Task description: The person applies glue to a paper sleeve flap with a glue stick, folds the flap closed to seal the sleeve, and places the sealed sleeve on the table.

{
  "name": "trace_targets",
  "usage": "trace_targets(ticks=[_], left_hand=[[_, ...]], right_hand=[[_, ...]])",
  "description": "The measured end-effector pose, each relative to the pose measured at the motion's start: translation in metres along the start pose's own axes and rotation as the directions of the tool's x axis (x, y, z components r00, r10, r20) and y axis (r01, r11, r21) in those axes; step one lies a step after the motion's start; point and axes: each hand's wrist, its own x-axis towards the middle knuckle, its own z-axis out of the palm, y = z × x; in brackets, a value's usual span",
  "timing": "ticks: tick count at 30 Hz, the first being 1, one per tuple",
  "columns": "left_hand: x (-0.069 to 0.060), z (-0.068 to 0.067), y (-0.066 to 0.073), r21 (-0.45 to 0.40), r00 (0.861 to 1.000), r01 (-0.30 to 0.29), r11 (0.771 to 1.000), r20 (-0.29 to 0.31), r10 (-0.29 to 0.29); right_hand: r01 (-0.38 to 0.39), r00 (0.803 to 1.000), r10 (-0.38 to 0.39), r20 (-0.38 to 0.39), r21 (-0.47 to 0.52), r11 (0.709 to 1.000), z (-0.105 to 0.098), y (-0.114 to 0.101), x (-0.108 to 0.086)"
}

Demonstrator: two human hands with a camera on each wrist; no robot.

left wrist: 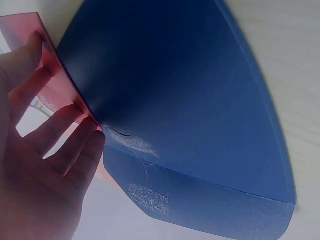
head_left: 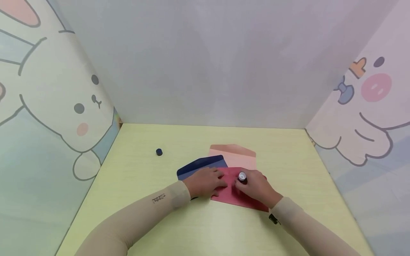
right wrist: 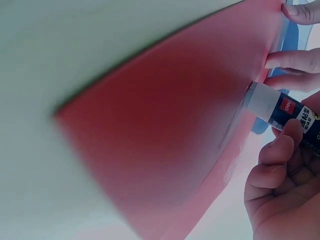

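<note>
One red envelope, one blue envelope, one pink envelope are showing, making three envelopes. One glue stick is showing; one dark cap is lying loose. One left hand, one right hand are working, making two hands. Two beige sleeves are showing. One table is showing. Three walls are standing, two bearing cartoon prints.

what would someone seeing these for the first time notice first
Probably the red envelope, vivid on the pale yellow table, below and slightly right of the head view's middle, with the left hand resting on it and the right hand holding a glue stick there. Next, likely, the large cartoon rabbit along the head view's left side. In the left wrist view, the blue envelope takes up much of the picture.
</note>
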Motion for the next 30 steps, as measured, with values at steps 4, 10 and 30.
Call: trace_targets(ticks=[4,10,30], left_hand=[[0.0,0.001,-0.001,0.001,1.0,-0.006,1.0,-0.008,0.006],[0.0,0.001,-0.001,0.001,1.0,0.0,1.0,-0.008,0.0],[0.0,0.002,-0.001,0.005,1.0,0.007,1.0,0.002,-0.007]], right_hand=[[-0.032,0.999,0.032,-0.003,-0.001,0.999,-0.005,0.008,-0.006],[-0.013,0.999,0.013,-0.053,0.01,1.0,-0.007,0.026,-0.012],[-0.027,0.998,0.025,-0.064,-0.021,0.999,-0.018,0.024,-0.01]])
